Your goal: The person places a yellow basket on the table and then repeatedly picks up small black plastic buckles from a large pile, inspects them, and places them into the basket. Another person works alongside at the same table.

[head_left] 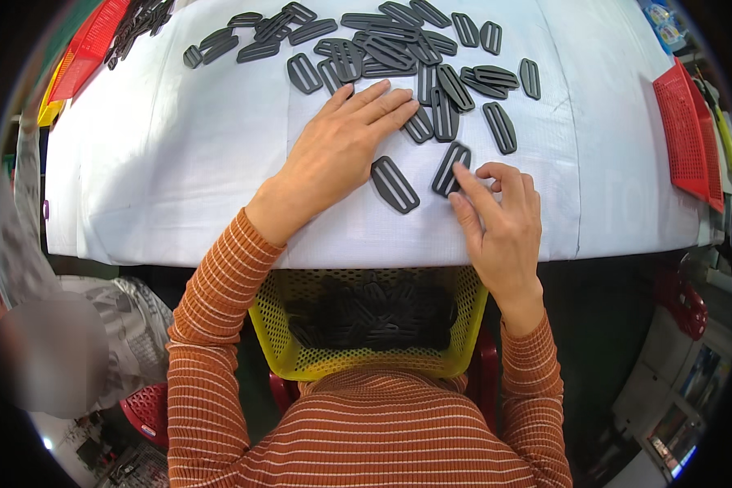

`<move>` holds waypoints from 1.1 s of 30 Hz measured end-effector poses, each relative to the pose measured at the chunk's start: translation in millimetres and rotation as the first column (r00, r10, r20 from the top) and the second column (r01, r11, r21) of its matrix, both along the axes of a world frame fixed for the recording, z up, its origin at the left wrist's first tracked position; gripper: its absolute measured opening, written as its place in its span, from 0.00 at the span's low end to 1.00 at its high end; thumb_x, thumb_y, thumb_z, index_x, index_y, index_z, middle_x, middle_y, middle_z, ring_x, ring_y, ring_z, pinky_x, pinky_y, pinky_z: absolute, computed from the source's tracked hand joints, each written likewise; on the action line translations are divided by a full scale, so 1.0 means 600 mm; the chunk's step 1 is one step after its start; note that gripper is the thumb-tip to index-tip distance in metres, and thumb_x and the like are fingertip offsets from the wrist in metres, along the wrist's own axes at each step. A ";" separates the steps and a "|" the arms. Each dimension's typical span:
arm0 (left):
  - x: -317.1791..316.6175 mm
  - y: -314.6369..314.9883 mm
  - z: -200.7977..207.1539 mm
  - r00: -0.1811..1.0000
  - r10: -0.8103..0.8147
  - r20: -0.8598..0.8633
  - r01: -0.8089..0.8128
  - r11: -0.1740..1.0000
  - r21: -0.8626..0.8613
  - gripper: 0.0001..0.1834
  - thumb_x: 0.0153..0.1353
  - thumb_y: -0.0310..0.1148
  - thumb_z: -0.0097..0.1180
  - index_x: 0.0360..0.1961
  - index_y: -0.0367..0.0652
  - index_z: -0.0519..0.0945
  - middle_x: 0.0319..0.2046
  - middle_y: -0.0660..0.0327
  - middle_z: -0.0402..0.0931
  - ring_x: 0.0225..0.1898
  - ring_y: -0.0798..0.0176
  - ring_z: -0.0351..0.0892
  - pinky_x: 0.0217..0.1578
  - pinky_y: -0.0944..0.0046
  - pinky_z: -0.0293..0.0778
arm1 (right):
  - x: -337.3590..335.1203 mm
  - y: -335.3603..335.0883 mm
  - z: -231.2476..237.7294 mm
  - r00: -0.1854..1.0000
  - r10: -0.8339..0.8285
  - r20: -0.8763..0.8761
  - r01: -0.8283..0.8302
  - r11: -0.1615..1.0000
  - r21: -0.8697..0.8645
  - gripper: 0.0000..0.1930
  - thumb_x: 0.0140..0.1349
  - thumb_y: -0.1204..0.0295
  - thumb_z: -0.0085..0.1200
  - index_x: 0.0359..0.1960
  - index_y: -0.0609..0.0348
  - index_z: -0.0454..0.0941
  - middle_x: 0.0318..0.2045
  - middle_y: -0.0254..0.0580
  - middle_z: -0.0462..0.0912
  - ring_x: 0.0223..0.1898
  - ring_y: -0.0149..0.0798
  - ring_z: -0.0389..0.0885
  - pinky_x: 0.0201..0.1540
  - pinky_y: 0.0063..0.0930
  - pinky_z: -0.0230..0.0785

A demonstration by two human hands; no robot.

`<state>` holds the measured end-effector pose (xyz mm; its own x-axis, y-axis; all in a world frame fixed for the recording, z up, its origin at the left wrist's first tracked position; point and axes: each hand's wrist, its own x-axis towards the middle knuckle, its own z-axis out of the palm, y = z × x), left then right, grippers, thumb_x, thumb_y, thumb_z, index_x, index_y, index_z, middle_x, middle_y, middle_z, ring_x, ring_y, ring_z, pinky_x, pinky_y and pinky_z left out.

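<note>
Black plastic strap slide buckles (386, 50) lie in a loose heap on the white-covered table. My left hand (342, 134) rests palm down with its fingers stretched out, the fingertips at the near edge of the heap and partly covering a buckle (419, 126). My right hand (503, 215) is nearer to me; its index fingertip touches a single buckle (447, 172), while the thumb stays apart from the finger. Between the hands another buckle (395, 185) lies flat. One more buckle (500, 128) sits beyond my right hand.
A yellow basket (468, 325) holding many black buckles stands at my lap, below the table edge. Red baskets (687, 134) stand at the right and far left (92, 49). Dark pieces (138, 28) are heaped at the far left. Another person (126, 325) is at the left.
</note>
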<state>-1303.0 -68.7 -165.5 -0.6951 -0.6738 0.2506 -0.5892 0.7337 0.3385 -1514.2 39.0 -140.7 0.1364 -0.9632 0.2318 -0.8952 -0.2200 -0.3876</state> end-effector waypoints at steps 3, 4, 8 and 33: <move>0.011 0.012 0.006 1.000 0.012 -0.013 -0.012 1.000 0.026 0.20 0.59 0.22 0.57 0.54 0.42 0.80 0.54 0.59 0.78 0.59 0.53 0.74 0.58 0.55 0.70 | -0.002 -0.014 0.004 0.997 -0.026 0.073 0.029 0.999 -0.031 0.10 0.58 0.70 0.63 0.41 0.55 0.85 0.38 0.38 0.78 0.37 0.41 0.74 0.38 0.35 0.64; 0.015 0.018 0.012 0.999 0.013 -0.029 -0.011 0.999 0.040 0.20 0.58 0.23 0.58 0.53 0.42 0.80 0.53 0.59 0.79 0.57 0.53 0.75 0.57 0.55 0.71 | -0.006 -0.023 0.003 0.994 -0.074 0.082 0.078 0.995 -0.054 0.09 0.58 0.70 0.63 0.40 0.57 0.84 0.37 0.38 0.79 0.36 0.41 0.75 0.38 0.35 0.65; 0.033 0.045 0.027 0.999 0.013 -0.047 -0.011 0.999 0.044 0.17 0.55 0.24 0.63 0.47 0.40 0.81 0.45 0.59 0.80 0.48 0.56 0.78 0.49 0.57 0.75 | -0.015 -0.064 -0.017 0.994 -0.088 0.064 0.093 0.992 -0.082 0.11 0.56 0.69 0.64 0.41 0.58 0.84 0.37 0.37 0.79 0.38 0.40 0.77 0.39 0.35 0.66; 0.106 0.090 0.040 0.885 0.427 -0.186 -0.356 0.878 0.321 0.13 0.60 0.23 0.58 0.47 0.41 0.84 0.50 0.56 0.78 0.51 0.54 0.77 0.50 0.60 0.74 | 0.055 0.011 0.044 0.990 -0.114 -0.086 0.122 0.988 0.095 0.13 0.55 0.73 0.62 0.42 0.62 0.83 0.32 0.41 0.81 0.32 0.44 0.81 0.34 0.36 0.73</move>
